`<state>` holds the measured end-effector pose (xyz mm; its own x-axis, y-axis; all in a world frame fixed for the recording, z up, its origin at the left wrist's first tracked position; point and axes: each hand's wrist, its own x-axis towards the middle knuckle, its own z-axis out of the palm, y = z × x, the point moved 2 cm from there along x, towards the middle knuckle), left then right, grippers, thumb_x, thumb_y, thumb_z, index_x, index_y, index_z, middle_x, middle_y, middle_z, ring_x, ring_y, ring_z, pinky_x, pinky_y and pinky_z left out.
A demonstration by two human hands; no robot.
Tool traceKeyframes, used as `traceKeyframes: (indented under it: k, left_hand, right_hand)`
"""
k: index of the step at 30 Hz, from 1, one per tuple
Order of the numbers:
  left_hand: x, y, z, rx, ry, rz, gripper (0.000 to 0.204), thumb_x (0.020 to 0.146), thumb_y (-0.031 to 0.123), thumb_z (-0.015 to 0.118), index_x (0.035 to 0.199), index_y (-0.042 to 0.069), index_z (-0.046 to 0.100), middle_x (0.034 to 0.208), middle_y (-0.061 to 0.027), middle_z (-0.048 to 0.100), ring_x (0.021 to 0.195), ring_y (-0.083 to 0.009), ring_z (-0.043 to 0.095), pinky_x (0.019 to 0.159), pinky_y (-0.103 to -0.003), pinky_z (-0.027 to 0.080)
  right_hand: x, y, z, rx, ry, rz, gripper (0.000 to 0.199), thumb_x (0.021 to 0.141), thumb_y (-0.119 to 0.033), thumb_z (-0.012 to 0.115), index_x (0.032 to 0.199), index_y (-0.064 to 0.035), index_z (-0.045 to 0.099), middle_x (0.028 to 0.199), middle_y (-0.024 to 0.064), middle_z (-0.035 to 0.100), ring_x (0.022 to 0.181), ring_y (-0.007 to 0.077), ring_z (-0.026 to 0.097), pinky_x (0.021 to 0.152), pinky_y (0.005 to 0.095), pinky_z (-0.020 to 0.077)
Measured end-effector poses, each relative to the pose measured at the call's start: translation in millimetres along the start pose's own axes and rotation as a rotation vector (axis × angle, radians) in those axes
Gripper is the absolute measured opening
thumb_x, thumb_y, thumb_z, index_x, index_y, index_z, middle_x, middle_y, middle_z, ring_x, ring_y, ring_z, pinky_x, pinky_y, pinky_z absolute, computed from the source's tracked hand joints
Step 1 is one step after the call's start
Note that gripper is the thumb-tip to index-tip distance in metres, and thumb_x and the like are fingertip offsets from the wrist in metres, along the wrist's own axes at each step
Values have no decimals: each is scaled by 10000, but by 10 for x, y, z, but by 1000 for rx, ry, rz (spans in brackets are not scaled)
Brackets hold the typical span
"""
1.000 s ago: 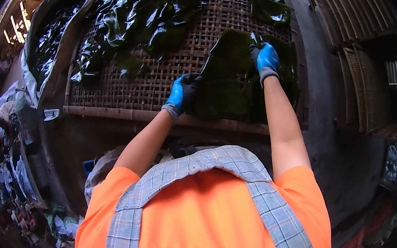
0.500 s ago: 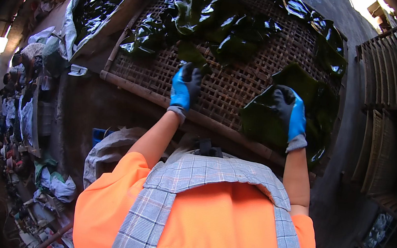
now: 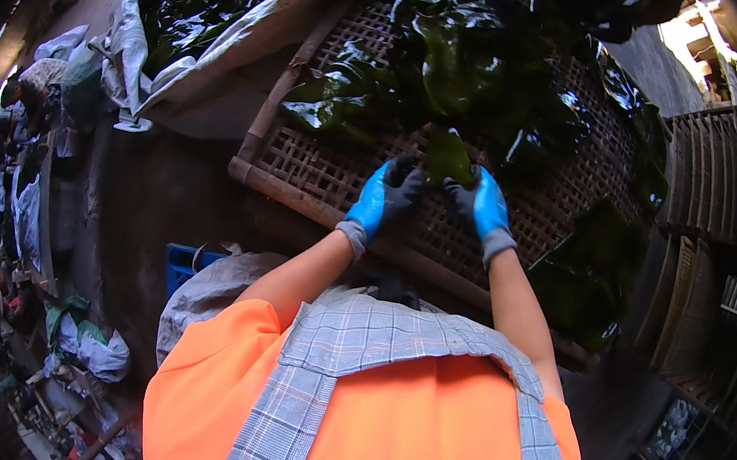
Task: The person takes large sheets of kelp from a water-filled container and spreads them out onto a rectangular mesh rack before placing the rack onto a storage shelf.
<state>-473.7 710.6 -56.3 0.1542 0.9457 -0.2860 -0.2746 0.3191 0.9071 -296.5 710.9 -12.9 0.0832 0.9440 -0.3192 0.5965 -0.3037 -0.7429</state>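
In front of me a woven bamboo rack bears glossy, wet, dark green sheets that look like kelp. Both my hands wear blue gloves with dark palms and fingers. My left hand and my right hand face each other over the near part of the rack. Between them lies the narrow near end of a kelp sheet, and the curled fingers of both hands appear to pinch its edges. The fingertips are partly lost against the dark weave. A broad, flat kelp sheet lies at the rack's right side.
A large pale sack full of the same dark sheets stands at the far left. A blue crate and a crumpled pale sack are low beside me. Slatted racks stand at the right. A dark shape at the top edge is unclear.
My right hand has left the broad flat sheet and moved left to the smaller piece near my left hand. The view has shifted, so the rack appears farther right.
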Motion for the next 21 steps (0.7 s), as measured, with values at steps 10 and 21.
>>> traceKeyframes:
  k: [10,21]
  left_hand:
    - [-107,972,-1350,-50,220,158,369,880,-3,558,1245,6,508,1145,-91,592,999,-157,577,872,-266,471]
    - [45,1197,-1443,104,455,240,336,885,73,611,1181,-63,529,1102,-71,611,961,-127,569,857,-257,459]
  right_hand:
    - [135,-1274,735,210,-262,-195,431,831,-324,685,1158,-61,585,970,162,656,869,168,612,779,323,488]
    - [1004,-1442,692,-301,237,-122,366,778,-353,685,959,-39,635,894,189,659,802,355,637,696,416,506]
